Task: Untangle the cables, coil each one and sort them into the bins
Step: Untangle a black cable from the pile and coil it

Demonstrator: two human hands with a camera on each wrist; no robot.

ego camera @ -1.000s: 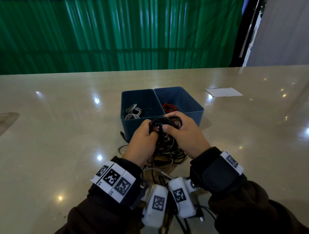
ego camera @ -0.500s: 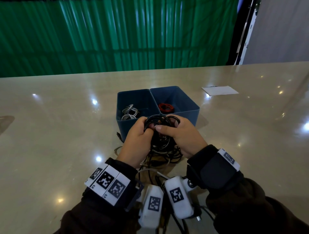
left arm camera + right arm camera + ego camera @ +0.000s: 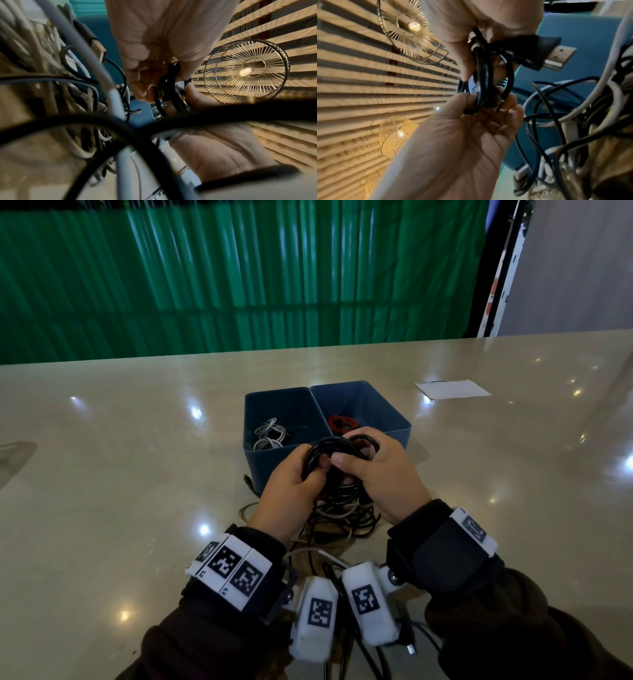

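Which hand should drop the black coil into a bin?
Right, probably. The right hand grips the black coil by the right bin holding the red cable; the left hand pinches its near side.

Glossy beige tabletop (image 3: 102, 474), stone-look, speckled with lamp reflections, fills the lower two thirds of the head view. At frame centre two dark blue bins (image 3: 260, 474) sit side by side and touching, the left one holding coiled white cables (image 3: 269, 434), the right one a red coil (image 3: 342, 422). Just below the bins a loose tangle of black and pale cables (image 3: 342, 515) lies on the surface; a white sheet of paper (image 3: 452, 389) lies flat at upper right, well apart from the bins.
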